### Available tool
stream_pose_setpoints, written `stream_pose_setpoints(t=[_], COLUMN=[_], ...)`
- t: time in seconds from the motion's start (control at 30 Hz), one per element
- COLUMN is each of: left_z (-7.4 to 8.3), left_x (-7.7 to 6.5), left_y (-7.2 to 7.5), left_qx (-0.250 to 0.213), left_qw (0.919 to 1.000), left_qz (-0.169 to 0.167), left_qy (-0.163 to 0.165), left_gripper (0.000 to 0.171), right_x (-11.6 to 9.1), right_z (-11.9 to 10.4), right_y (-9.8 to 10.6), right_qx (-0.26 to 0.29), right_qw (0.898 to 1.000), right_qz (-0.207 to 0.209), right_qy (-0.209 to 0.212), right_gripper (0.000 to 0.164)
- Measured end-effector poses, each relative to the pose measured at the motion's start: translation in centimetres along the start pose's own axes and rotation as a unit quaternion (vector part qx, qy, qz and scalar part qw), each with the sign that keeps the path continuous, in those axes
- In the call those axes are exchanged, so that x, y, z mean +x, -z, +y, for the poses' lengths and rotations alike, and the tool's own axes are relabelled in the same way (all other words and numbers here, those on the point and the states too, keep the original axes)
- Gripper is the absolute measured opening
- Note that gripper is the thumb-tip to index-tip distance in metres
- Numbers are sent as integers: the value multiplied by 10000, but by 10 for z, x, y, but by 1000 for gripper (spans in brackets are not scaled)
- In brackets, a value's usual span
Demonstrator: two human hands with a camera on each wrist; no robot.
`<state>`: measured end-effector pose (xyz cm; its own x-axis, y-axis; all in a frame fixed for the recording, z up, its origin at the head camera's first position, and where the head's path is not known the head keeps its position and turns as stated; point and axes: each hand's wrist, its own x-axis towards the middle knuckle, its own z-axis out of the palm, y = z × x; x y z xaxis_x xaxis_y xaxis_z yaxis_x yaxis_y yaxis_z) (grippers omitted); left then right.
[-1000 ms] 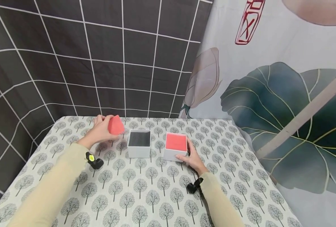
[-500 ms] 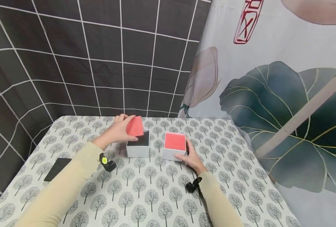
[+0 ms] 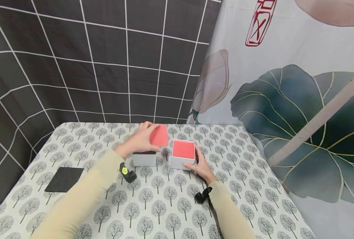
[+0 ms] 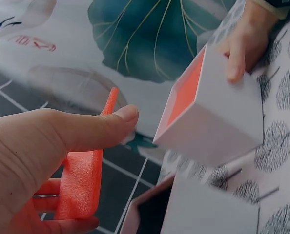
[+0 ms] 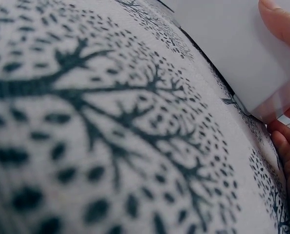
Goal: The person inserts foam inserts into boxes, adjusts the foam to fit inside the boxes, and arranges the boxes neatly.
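Note:
My left hand (image 3: pixel 143 137) pinches a thin red foam sheet (image 3: pixel 160 135) between thumb and fingers, held up above the table. In the left wrist view the foam sheet (image 4: pixel 81 183) is seen nearly edge-on, slightly bent. Below and behind that hand stands a white box (image 3: pixel 144 160) with a dark inside, its upper part mostly hidden by the hand. My right hand (image 3: pixel 202 166) grips the right side of another white box (image 3: pixel 178 163), thumb on its front wall. A red sheet (image 3: pixel 183 149) lies inside this box, just below the rim.
A flat black square sheet (image 3: pixel 64 179) lies on the left of the table. The tree-print tablecloth (image 3: pixel 147 209) covers the table. A dark grid curtain (image 3: pixel 111 66) hangs behind, and a lotus-print curtain (image 3: pixel 284 99) on the right.
My left hand has carried the red foam sheet rightward, across the dark-lined box towards the red one. The black sheet has come into sight from behind the left arm. My right hand stays put.

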<state>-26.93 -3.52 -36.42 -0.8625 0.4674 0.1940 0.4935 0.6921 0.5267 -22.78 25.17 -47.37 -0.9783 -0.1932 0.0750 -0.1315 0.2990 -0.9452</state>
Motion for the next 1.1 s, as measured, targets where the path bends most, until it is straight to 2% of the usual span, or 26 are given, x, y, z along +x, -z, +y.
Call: stream_pose_setpoints(t=[0.23,0.4,0.77,1.1], left_z=[20,29,42,53], left_x=[8,16,32,42], left_y=[-15,-26,-54,-72], left_qx=[-261,-160,323,301], left_qw=[9992,9983,9942,9920], left_qz=[-302,-543,-792,-1044], left_qy=[-36,-125,-650,-645], left_gripper=[101,100,93,88], right_x=[1,3,2,2], right_z=[-1,-2,-1,-1], right_y=[0,0,0,0], right_qx=[40,-15,-18,-72], right_qw=[9999,9999,9999,9998], right_qz=[-17,-63,-150,-109], right_qy=[108,160,10,151], right_gripper=[106,106,106,102])
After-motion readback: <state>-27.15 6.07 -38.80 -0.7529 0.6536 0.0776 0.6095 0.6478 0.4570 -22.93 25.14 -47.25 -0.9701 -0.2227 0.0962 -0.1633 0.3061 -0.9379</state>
